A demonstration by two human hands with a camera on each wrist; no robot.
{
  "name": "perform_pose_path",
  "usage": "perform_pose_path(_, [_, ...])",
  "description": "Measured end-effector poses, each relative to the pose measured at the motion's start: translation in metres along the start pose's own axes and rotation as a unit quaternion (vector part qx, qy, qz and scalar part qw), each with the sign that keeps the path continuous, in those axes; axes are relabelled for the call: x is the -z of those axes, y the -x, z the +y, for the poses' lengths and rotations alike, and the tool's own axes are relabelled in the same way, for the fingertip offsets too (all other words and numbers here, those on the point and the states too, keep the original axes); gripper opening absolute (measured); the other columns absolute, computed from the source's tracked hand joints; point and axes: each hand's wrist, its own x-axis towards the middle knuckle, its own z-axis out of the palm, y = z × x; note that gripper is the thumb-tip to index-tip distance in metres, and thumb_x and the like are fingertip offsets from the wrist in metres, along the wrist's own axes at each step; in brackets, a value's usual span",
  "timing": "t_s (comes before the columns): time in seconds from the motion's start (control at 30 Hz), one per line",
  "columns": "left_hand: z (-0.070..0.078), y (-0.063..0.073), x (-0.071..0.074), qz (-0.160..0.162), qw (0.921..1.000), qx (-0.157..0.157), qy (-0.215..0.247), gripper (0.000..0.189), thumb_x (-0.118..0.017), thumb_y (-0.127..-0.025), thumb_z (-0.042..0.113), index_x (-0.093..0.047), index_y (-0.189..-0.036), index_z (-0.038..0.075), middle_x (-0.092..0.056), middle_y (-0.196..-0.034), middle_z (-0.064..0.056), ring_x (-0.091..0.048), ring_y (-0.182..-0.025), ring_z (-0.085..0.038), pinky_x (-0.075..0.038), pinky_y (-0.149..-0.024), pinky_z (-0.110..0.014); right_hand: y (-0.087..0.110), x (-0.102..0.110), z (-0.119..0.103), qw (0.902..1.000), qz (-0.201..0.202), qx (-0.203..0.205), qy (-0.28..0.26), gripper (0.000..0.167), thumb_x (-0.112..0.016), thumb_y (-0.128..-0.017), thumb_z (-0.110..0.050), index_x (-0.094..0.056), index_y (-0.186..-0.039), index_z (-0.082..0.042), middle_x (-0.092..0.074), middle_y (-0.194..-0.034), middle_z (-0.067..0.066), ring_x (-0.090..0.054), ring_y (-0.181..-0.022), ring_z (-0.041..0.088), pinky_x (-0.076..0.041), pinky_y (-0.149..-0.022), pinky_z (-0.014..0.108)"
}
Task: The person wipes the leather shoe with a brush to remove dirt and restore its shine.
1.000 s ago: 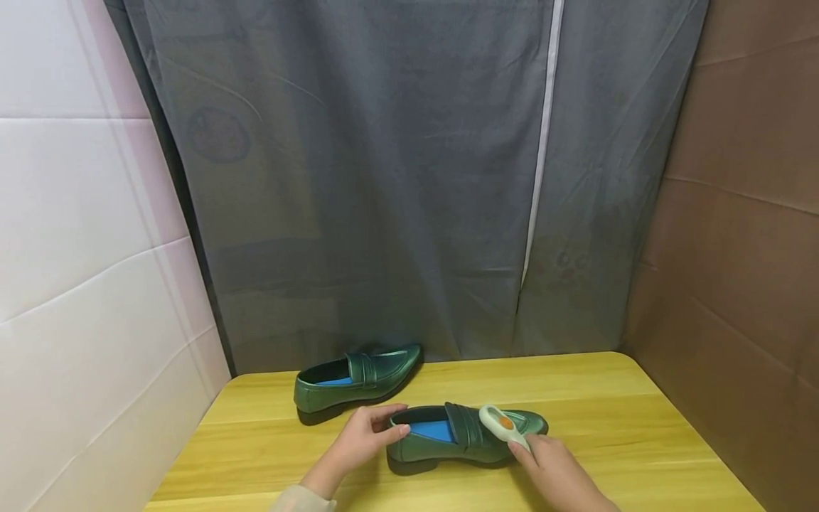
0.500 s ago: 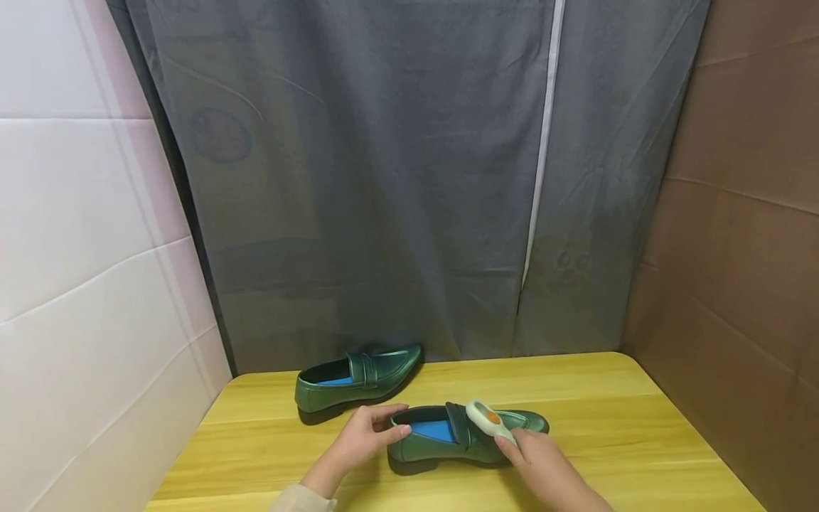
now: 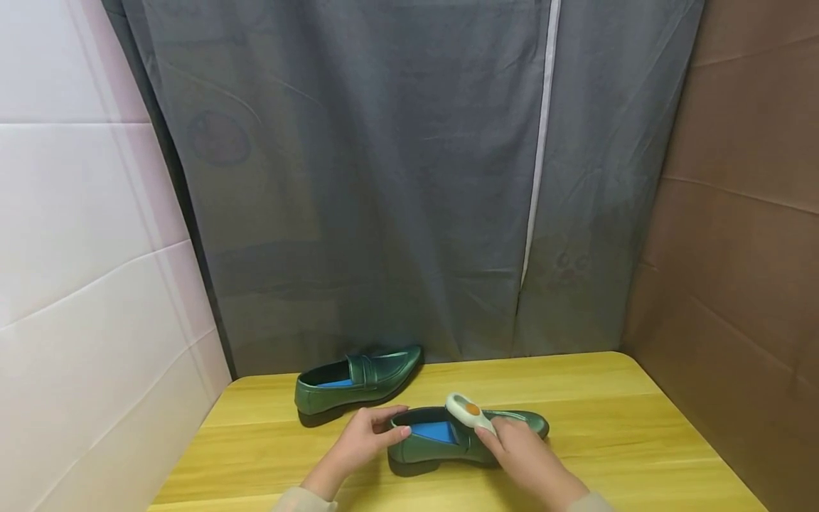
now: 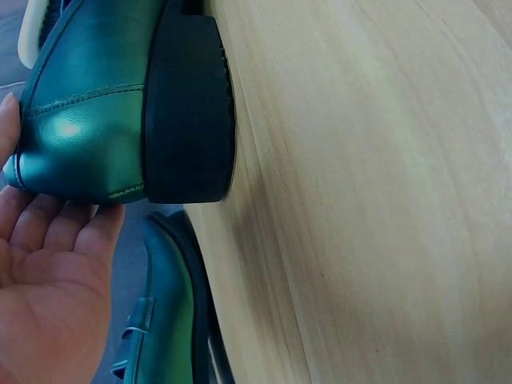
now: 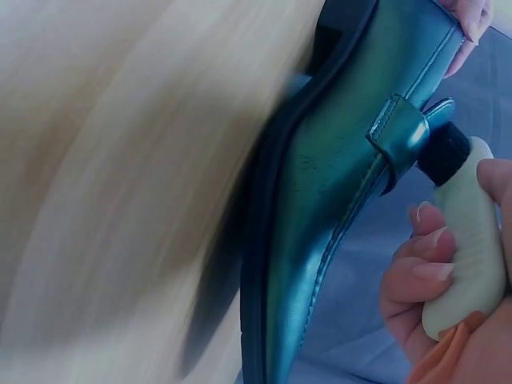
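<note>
A green loafer [image 3: 419, 449] with a blue insole stands on the table, toe to the right. My left hand [image 3: 360, 442] holds it by the heel, thumb at the opening's rim; in the left wrist view the fingers lie behind the heel [image 4: 88, 144]. In my right hand [image 3: 527, 455] is a shoe brush [image 3: 469, 412] with a pale handle and an orange spot. The right wrist view shows its dark bristles [image 5: 444, 154] against the loafer's strap [image 5: 400, 136], fingers curled round the handle, and an orange loop [image 5: 452, 344] at the handle's end.
A second green loafer [image 3: 384, 375] stands behind and to the left, near the table's back edge. Behind the wooden table [image 3: 614, 427] hangs a grey curtain [image 3: 384, 199]. A white panel [image 3: 96, 284] flanks the left side, a brown one [image 3: 736, 249] the right.
My right hand has drawn the brush leftward along the loafer's upper, from near the toe to the strap by the opening. My left hand has stayed at the heel.
</note>
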Motion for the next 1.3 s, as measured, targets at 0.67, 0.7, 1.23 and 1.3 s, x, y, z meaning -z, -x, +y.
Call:
perform_pose_path(0.67, [0.001, 0.001, 0.001, 0.000, 0.9999, 0.007, -0.010, 0.051, -0.075, -0.092, 0.034, -0.065, -0.133, 0.005, -0.066, -0.135, -0.014, -0.066, -0.114, -0.020, -0.058, -0.090, -0.028, -0.005, -0.001, 0.005, 0.9994, 0.007, -0.034, 0.006, 0.037, -0.054, -0.104, -0.038, -0.053, -0.073, -0.017, -0.042, -0.065, -0.006, -0.038, -0.059, 0.008, -0.035, -0.053, 0.024])
perform_pose_path(0.7, [0.001, 0.001, 0.001, 0.000, 0.9999, 0.006, -0.010, 0.051, -0.075, -0.092, 0.033, -0.065, -0.133, 0.005, -0.066, -0.135, -0.015, -0.066, -0.115, -0.021, -0.058, -0.090, -0.029, -0.005, -0.001, 0.005, 0.9993, 0.009, -0.035, 0.007, 0.037, -0.055, -0.104, -0.038, -0.053, -0.073, -0.017, -0.042, -0.065, -0.006, -0.038, -0.059, 0.008, -0.035, -0.053, 0.024])
perform_pose_path(1.23, [0.001, 0.000, 0.001, 0.001, 0.9998, 0.011, -0.017, 0.052, -0.075, -0.092, 0.034, -0.065, -0.134, 0.005, -0.065, -0.136, -0.013, -0.065, -0.116, -0.021, -0.057, -0.089, -0.027, -0.003, 0.000, 0.017, 0.9983, 0.012, -0.056, 0.009, 0.036, -0.058, -0.103, -0.033, -0.052, -0.072, -0.017, -0.040, -0.064, -0.005, -0.035, -0.057, 0.008, -0.033, -0.051, 0.024])
perform_pose_path(1.3, [0.001, 0.000, 0.001, 0.001, 0.9998, 0.010, -0.016, 0.052, -0.075, -0.092, 0.034, -0.065, -0.134, 0.005, -0.065, -0.136, -0.013, -0.065, -0.116, -0.021, -0.057, -0.089, -0.026, -0.001, 0.000, 0.019, 0.9981, 0.016, -0.057, 0.015, 0.035, -0.058, -0.103, -0.033, -0.052, -0.072, -0.016, -0.041, -0.064, -0.005, -0.036, -0.057, 0.009, -0.034, -0.052, 0.024])
